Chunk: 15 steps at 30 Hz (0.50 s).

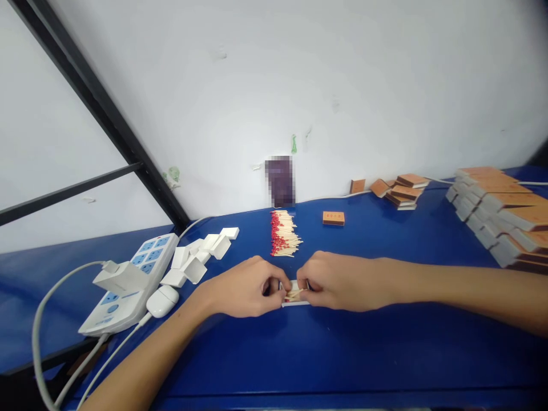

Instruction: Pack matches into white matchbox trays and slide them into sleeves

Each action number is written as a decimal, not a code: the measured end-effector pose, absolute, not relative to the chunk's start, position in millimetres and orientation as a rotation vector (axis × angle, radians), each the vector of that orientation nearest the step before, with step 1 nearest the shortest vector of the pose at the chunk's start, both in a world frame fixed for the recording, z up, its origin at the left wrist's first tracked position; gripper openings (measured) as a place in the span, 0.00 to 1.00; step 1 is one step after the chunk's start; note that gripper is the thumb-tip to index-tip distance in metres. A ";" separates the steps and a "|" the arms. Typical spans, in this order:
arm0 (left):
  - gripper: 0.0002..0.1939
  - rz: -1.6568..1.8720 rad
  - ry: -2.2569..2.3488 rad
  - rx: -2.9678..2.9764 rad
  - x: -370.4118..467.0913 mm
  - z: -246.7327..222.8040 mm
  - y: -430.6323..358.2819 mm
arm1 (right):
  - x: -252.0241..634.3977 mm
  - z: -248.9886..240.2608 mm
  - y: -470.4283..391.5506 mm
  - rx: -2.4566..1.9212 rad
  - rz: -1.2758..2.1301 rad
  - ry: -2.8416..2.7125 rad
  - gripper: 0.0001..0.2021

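In front of me on the blue table, a small white matchbox tray (295, 304) holds a few matches (293, 295). My left hand (250, 286) is closed at the tray's left end, thumb and forefinger pinched on the match ends. From the other side my right hand (338, 281) is curled over the right end, its fingertips also on the matches. The fingers hide much of the tray. Just beyond lies a pile of red-tipped matches (283, 234), heads to the left. An orange matchbox sleeve (333, 218) lies farther back to the right.
White empty trays (194, 268) lie scattered left, beside a power strip (160, 251) with a plugged-in charger (122, 278) and a white earphone case (162, 301). Matchboxes are stacked (509, 211) at right; loose matchboxes (405, 194) lie by the wall. A pixelated dark object (281, 181) stands behind.
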<state>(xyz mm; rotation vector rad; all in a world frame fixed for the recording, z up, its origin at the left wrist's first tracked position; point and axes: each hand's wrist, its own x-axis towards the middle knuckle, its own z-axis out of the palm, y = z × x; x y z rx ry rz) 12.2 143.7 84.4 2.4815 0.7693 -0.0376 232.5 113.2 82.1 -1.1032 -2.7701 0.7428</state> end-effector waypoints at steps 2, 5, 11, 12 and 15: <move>0.15 -0.020 0.763 2.393 10.6 81.1 148.9 | 232.7 85.2 111.6 -1.108 0.754 -2.756 0.10; 0.16 -0.004 0.747 2.301 8.9 77.0 155.7 | 233.0 87.0 110.5 -1.104 0.777 -2.743 0.09; 0.11 -0.007 0.750 2.209 8.6 74.8 160.3 | 233.1 83.8 115.9 -1.051 0.812 -2.775 0.12; 0.12 -0.009 0.758 2.192 8.6 74.5 160.3 | 233.1 82.9 117.2 -1.038 0.836 -2.772 0.13; 0.13 -0.007 0.773 2.151 8.4 73.2 159.8 | 233.8 81.5 120.4 -1.035 0.963 -2.714 0.13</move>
